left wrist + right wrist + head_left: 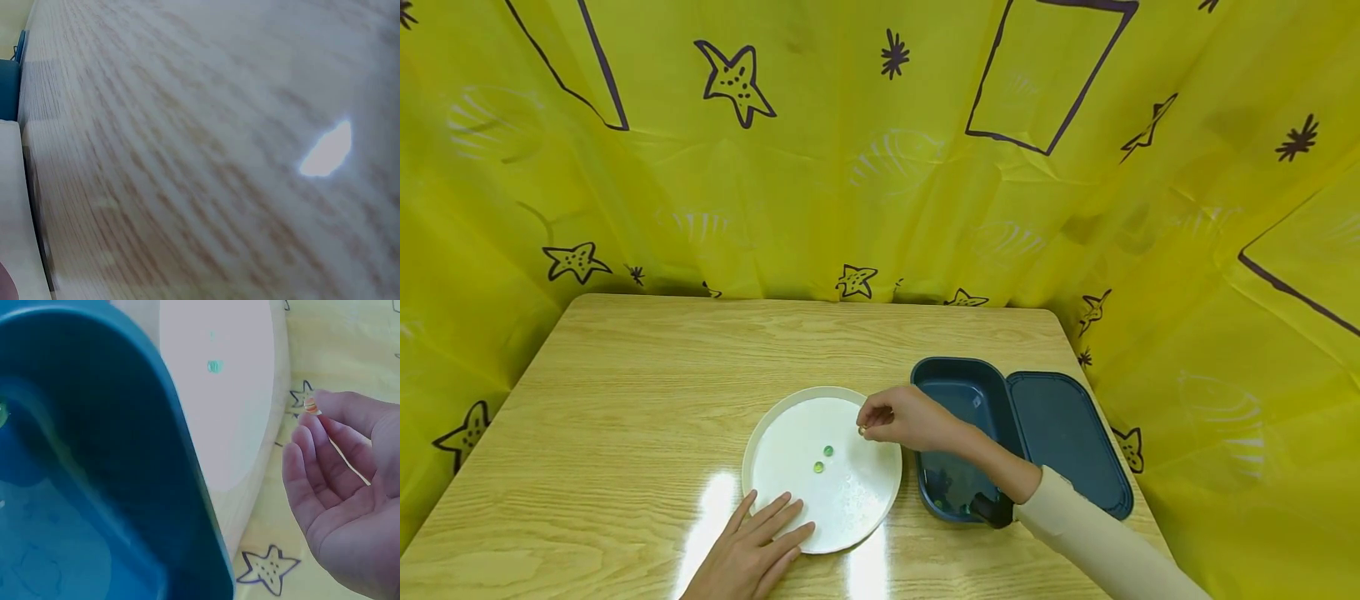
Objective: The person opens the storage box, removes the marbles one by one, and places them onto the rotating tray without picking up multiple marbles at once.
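My right hand (913, 419) pinches a small orange-striped marble (310, 406) between thumb and index finger, over the right side of a round white plate (857, 517). In the right wrist view the other fingers of that hand (340, 500) are loosely bent. Two small marbles, one green (828, 451) and one yellow-green (818, 467), lie near the plate's middle. My left hand (752, 546) rests with spread fingers on the plate's near left edge. Only a bit of a finger (6, 287) shows in the left wrist view.
A dark blue box (951, 367) stands open right of the plate, under my right forearm. Small green marbles (938, 503) lie at its near end. Its flat lid (1067, 442) lies to the right. A yellow patterned curtain (805, 208) hangs behind the wooden table (662, 375).
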Action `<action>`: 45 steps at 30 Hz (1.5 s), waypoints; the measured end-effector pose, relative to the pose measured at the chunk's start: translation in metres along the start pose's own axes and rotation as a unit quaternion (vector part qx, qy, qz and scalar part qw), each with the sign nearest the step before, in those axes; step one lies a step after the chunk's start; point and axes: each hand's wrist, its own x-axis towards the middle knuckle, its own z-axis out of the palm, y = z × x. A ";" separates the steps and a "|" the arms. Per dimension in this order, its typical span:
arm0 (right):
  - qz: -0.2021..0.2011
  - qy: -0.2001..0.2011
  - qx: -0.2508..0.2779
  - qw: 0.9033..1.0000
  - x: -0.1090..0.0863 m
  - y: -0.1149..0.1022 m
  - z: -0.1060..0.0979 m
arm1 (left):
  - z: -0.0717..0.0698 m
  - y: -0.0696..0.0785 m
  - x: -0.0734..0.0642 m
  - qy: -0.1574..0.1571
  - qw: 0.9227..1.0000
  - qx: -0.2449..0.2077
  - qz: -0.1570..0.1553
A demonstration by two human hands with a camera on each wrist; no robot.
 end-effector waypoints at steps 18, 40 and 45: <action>0.038 -0.003 -0.060 0.998 0.052 0.004 0.025 | -0.002 -0.001 -0.001 -0.007 1.000 -0.001 -0.001; 0.064 -0.020 -0.105 0.992 0.071 0.001 0.070 | 0.001 -0.002 -0.001 0.000 1.000 -0.004 0.006; 0.061 -0.020 -0.109 0.992 0.071 0.001 0.072 | 0.001 -0.002 -0.001 0.005 1.000 -0.002 0.015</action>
